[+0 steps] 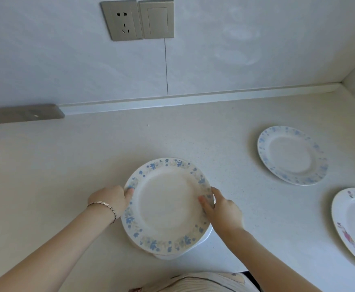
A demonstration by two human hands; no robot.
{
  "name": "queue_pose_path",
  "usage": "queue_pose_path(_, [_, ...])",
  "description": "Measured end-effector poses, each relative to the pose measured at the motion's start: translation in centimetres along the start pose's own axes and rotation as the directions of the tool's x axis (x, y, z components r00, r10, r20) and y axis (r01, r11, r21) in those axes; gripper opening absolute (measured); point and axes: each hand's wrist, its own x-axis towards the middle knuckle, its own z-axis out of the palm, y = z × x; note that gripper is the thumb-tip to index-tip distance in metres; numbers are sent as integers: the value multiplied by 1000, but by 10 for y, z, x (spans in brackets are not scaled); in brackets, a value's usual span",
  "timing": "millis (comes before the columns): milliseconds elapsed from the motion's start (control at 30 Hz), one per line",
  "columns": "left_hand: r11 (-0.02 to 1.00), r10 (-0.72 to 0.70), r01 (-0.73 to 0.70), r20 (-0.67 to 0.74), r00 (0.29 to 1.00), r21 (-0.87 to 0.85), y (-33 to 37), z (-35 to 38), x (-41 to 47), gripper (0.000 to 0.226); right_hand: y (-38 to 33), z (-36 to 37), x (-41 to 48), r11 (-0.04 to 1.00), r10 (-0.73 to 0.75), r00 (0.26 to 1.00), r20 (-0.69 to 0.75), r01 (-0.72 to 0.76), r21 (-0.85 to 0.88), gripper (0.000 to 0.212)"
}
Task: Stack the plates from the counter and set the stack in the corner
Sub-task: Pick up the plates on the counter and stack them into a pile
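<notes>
Striped garment [204,281]: nearest the lens, at the bottom edge, just this side of the blue-rimmed plate [168,205].
Blue-rimmed plate: on the near middle of the counter [67,165], flat, face up. It covers a lower plate [204,239], of which only a white edge shows past its near-right rim. I cannot tell whether the two touch or a sliver of gap remains.
Left hand [111,199]: pinches the plate's left rim, thumb on top, remaining fingers hidden beneath; bracelet [105,209] at the wrist.
Right hand [221,207]: pinches the right rim opposite, thumb on the patterned border, fingers curled under.
Pale blue plate [291,154]: right of and beyond the held plate, well apart, alone.
Pink-flowered plate [353,224]: further right, level with the held plate, cut by the frame edge.
Corner [341,85]: far right-rear of the held plate, past the pale blue one.
Key relation: both loose plates and the corner lie to the right (right hand nearer). The plate is round, so no long axis matters.
Judgement: stacking is partly done, with two plates to collect before the move to the corner.
</notes>
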Motion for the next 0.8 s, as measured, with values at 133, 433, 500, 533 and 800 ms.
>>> queue_pose_path(133, [996, 4, -20, -175, 985, -92, 18, -4, 17, 45, 3, -2, 5, 998, -4, 996, 88, -1, 63, 50])
queue_pose_path(433, [900, 180, -225, -154, 972, -373, 84, -10, 59, 47, 88, -65, 90, -119, 592, 734, 332, -328, 937, 46])
queue_pose_path(500, [899, 159, -200, -135, 978, -391, 90, -12, 64, 40, 113, -75, 112, -309, 610, 682, 403, -263, 914, 51])
queue_pose_path(533, [892, 152, -191, -127, 980, -410, 91, -13, 66, 37, 123, -77, 121, -377, 611, 667, 427, -229, 897, 47])
queue_pose_path(800, [844, 148, -182, -107, 983, -505, 87, -10, 72, 17, 154, -65, 139, -517, 576, 705, 415, -80, 853, 19])
